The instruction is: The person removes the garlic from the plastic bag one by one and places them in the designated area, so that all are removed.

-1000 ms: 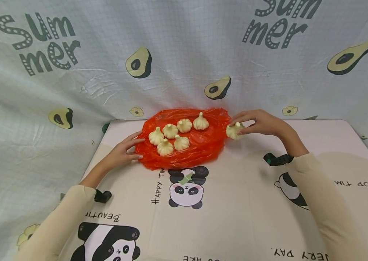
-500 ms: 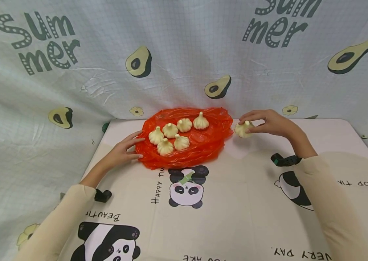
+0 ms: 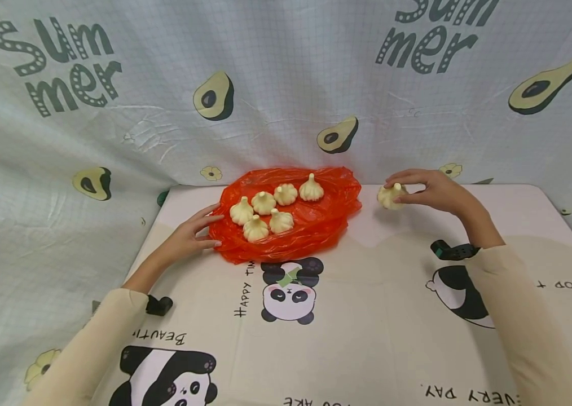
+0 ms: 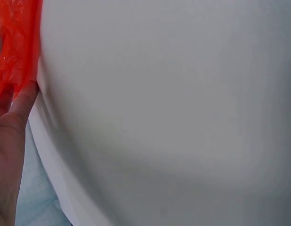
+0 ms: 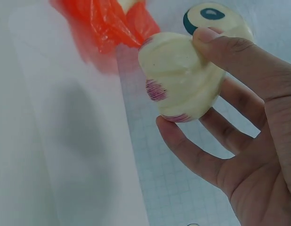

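My right hand [image 3: 433, 190] pinches a cream garlic bulb [image 3: 390, 197] between thumb and fingers, to the right of a red plastic bag [image 3: 311, 239]. Purple streaks mark this garlic bulb [image 5: 181, 77] in the right wrist view, and its shadow falls on the table. Several other garlic bulbs [image 3: 282, 221] sit in a cluster on the spread-out bag. At the bag's left edge rests my left hand [image 3: 189, 235], its fingers extended and spread against the plastic. In the left wrist view those fingers [image 4: 25, 101] touch the crumpled red bag [image 4: 20, 42].
The table [image 3: 362, 338] has a pale cover printed with pandas and lettering. Right behind it hangs a white curtain [image 3: 276, 84] with avocado prints, close to the bag's far side. Black wrist cameras [image 3: 454, 250] are worn on both arms.
My right hand has moved to the right, carrying the garlic bulb from the bag's right edge to well beside it. The left hand stays at the bag's left edge.
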Available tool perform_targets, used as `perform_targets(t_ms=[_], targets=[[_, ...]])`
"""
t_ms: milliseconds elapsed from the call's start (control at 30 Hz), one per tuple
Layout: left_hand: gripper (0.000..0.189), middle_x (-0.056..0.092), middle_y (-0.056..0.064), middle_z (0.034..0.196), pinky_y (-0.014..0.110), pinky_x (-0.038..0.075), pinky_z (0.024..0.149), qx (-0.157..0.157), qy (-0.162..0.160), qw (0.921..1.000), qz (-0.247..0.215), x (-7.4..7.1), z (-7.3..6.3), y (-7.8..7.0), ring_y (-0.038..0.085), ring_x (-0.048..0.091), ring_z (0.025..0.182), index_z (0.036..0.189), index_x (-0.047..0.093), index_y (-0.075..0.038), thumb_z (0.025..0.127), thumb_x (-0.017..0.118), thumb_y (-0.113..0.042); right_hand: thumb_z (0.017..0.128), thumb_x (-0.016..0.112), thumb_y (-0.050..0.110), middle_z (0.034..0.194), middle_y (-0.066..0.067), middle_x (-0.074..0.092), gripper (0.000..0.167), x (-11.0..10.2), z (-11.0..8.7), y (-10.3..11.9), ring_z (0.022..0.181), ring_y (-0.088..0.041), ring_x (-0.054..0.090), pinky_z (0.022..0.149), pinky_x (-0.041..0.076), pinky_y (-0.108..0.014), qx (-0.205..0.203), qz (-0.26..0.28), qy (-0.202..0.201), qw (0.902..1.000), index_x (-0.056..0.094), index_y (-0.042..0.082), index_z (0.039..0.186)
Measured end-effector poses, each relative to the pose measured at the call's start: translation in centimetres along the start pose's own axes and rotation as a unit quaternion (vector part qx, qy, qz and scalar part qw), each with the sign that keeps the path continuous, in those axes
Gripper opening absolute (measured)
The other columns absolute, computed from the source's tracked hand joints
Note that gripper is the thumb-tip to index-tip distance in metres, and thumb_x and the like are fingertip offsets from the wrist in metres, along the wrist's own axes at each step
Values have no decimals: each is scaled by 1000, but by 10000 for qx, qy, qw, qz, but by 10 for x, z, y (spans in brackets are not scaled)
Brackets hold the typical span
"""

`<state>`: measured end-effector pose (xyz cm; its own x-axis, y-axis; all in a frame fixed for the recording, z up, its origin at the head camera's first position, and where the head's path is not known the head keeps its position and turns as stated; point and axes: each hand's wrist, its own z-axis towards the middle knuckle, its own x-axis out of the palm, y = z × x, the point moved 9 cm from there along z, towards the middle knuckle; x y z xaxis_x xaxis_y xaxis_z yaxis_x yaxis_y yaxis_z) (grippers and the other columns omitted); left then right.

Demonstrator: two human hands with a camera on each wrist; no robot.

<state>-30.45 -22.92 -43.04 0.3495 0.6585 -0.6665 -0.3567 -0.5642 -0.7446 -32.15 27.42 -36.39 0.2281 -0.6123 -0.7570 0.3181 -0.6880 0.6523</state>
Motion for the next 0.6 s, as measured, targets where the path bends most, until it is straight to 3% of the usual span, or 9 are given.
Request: perform_targets(t_ms=[267,600], targets=[[63,26,8,167,55,38,114,-22,-26,10000,4,-1,0,1,33,24,152,144,55,0,86,81,-9,92,78,24,136,-8,63,36,-5,-3,-11,130,-25,52,106,43,-55,144,136,-201,9996,72,17,127],[63,26,6,167,55,38,114,-64,-36,10000,-42,0,-1,1,33,24,152,144,55,-1,87,81,-11,92,77,27,139,-12,61,38,-6,-1,-33,135,-28,47,111,39,-60,459,375,-434,9973,72,13,127]])
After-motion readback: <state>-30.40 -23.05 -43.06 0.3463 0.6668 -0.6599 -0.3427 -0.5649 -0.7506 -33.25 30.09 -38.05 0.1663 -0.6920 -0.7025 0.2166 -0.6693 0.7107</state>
